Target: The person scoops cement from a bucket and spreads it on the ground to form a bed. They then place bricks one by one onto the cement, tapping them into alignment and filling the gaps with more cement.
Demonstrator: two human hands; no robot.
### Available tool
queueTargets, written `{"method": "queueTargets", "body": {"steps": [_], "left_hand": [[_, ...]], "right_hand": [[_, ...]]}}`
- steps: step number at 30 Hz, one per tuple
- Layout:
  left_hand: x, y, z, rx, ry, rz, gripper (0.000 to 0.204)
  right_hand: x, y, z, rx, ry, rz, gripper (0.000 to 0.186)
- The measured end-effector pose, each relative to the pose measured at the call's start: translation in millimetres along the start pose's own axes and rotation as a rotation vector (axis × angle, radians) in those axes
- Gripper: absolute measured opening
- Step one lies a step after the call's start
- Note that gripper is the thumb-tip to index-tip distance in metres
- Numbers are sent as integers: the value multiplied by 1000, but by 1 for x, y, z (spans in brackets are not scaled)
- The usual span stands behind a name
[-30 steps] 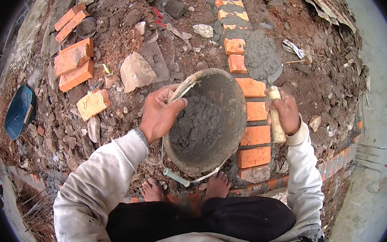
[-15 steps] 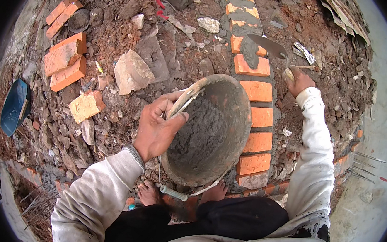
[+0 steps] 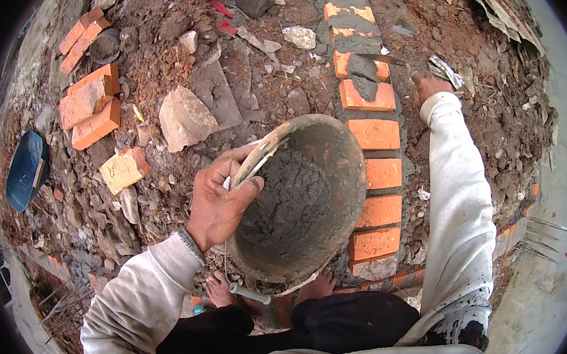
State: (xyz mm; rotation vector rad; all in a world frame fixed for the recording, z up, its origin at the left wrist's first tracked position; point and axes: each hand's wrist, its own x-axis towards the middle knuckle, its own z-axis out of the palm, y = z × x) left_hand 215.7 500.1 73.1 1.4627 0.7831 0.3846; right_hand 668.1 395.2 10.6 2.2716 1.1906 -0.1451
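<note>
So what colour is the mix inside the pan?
Dark grey, wet-looking mortar in the pan, seen in the head view.

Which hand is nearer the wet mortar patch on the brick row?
Right. The right hand holds a trowel whose blade lies over the mortar patch at the far bricks. The left hand is nearer the body, gripping the rim of the mortar pan.

Daylight, even and soft, no hard shadows; only a faint one inside my mortar pan [image 3: 308, 199]. No glare. Centre sharp: grit on the brick row [image 3: 376, 178] resolves fine. Heavy fisheye bend toward the rim, black vignette at the corners, detail smears there. Pale slab at right runs slightly overexposed.
</note>
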Motion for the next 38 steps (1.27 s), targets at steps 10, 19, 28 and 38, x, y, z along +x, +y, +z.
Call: {"method": "queueTargets", "body": {"steps": [10,19,28,38], "left_hand": [[0,8,1,47,1,-59,20],[-1,8,6,44,14,-65,18],[-2,4,4,60,37,-43,18],[0,-3,5,110,29,36,29]], "right_hand": [[-24,31,-2,-174,11,-197,32],[-21,18,11,-224,-109,-104,36],[-99,0,43,218,79,13,45],[-54,25,31,93,-8,38,46]]}}
